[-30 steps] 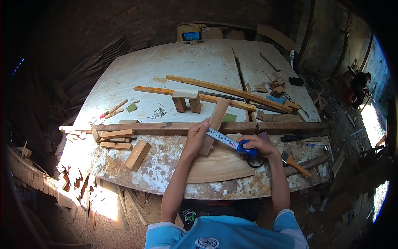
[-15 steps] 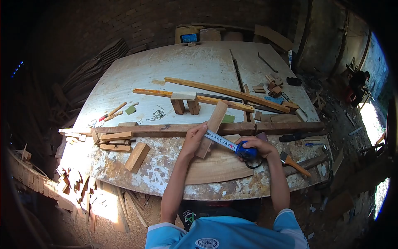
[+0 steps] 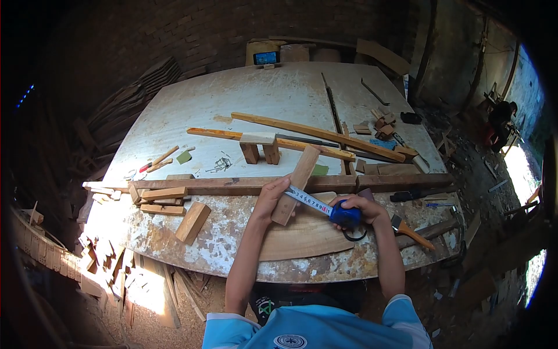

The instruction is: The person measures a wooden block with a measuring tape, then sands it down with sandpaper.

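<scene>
My left hand (image 3: 272,196) is closed around a flat wooden piece (image 3: 303,168), which it holds tilted above the bench. The pulled-out blade of a tape measure (image 3: 344,214) lies across that piece, its end by my left fingers. My right hand (image 3: 364,207) grips the blue case, and a dark wrist strap hangs below it. Under both hands a curved wooden board (image 3: 308,238) rests on the bench. A long dark wooden beam (image 3: 232,185) runs behind them.
The worktable (image 3: 192,104) carries two long wooden strips (image 3: 317,135), a small bridge-like wooden assembly (image 3: 259,146) and several wood blocks (image 3: 193,223). A brush (image 3: 411,231) lies at right. A phone (image 3: 266,57) stands at the back. A person (image 3: 501,119) is far right.
The wooden piece and tape measure have shifted only slightly, with the piece a little lower. Both hands keep their hold, and the blade stays drawn out across the wood.
</scene>
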Demonstrator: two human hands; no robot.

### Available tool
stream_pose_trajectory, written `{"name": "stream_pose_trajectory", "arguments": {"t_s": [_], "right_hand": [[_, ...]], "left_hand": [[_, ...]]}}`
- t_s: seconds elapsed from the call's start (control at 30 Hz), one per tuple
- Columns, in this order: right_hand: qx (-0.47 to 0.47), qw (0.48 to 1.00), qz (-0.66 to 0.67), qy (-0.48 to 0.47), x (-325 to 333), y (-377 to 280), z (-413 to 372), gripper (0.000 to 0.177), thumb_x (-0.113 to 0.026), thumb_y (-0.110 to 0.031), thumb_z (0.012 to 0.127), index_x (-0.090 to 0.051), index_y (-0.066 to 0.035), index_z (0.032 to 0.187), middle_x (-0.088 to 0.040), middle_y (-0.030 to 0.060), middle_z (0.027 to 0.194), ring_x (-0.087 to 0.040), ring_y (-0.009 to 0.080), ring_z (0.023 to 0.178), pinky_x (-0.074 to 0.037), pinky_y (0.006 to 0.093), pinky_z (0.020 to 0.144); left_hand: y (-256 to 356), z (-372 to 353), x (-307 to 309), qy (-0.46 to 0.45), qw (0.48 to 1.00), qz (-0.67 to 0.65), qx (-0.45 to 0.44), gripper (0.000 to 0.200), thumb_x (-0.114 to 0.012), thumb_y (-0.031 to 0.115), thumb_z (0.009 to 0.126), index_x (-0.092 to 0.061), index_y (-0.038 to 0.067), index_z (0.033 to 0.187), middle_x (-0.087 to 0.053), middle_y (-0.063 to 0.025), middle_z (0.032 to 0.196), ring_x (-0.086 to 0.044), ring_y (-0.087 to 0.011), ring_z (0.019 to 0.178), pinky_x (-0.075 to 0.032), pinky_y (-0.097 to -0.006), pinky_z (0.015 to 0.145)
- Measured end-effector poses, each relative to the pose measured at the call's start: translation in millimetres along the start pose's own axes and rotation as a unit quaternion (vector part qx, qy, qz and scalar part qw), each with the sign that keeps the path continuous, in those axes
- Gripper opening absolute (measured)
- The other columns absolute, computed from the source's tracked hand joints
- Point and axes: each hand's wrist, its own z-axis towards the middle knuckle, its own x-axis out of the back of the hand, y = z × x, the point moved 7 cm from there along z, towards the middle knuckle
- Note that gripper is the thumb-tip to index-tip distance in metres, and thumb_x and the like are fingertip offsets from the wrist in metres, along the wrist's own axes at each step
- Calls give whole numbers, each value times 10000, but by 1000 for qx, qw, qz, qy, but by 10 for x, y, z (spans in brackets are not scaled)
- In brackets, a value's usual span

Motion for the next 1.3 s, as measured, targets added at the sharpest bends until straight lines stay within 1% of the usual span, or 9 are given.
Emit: {"name": "stream_pose_trajectory", "arguments": {"t_s": [0.17,0.37,0.57,0.67,0.77,0.87,0.97,1.07,1.3], "right_hand": [[10,1000,-5,-5,-30,-17,7,436,-585,-266,775,-513,32,1085,-614,196,844,-642,251,729,-536,345,702],[15,1000,-15,-1,-1,5,20,432,-587,-257,774,-508,36,1082,-609,191,836,-640,253,728,-535,345,698],[14,1000,-3,14,42,19,20,431,-590,-227,762,-509,41,1089,-603,197,837,-640,271,729,-536,354,692],[16,1000,-8,4,58,39,20,428,-587,-215,755,-511,40,1091,-600,196,837,-639,276,725,-538,360,685],[24,1000,-4,-1,55,32,24,429,-589,-213,744,-516,37,1085,-600,190,837,-639,274,719,-540,361,684],[39,999,-2,2,76,26,35,439,-597,-229,727,-524,32,1073,-602,183,842,-638,265,719,-540,357,693],[54,998,-9,13,70,-15,14,450,-603,-242,710,-531,26,1065,-604,178,848,-638,256,724,-540,352,703],[64,998,-8,20,60,-41,2,454,-601,-244,699,-535,21,1062,-605,176,846,-637,252,728,-538,350,706],[67,997,-22,16,44,-47,-12,458,-593,-245,698,-531,27,1062,-611,174,834,-636,250,724,-531,341,706]], "left_hand": [[7,-5,5,6,1000,14,3,448,-531,282,897,-484,18,1256,-604,-87,794,-621,-161,628,-533,-278,429],[8,-1,38,10,997,72,-7,429,-522,288,904,-503,13,1233,-603,-88,796,-621,-155,635,-525,-267,435],[-8,26,47,-7,997,82,-7,513,-443,385,927,-450,-3,1264,-592,-94,803,-617,-161,641,-528,-277,446],[12,-1,21,-5,997,73,12,537,-414,402,933,-423,-9,1277,-586,-100,812,-615,-167,643,-529,-277,452],[23,-8,-3,-12,999,49,4,535,-385,389,944,-415,-26,1280,-580,-94,790,-610,-156,624,-530,-269,445],[-21,21,52,-11,999,49,-4,456,-395,358,949,-456,12,1241,-570,-70,785,-600,-155,623,-518,-273,448],[-42,16,89,2,998,67,4,386,-381,352,958,-510,43,1149,-565,-46,773,-591,-140,598,-493,-257,434],[-106,61,122,19,998,55,4,351,-366,372,961,-516,78,1081,-550,-27,750,-551,-120,536,-455,-239,411],[-186,-30,-64,-26,995,-2,93,445,-335,500,938,-491,116,1098,-457,9,650,-444,-88,448,-373,-210,356]]}}
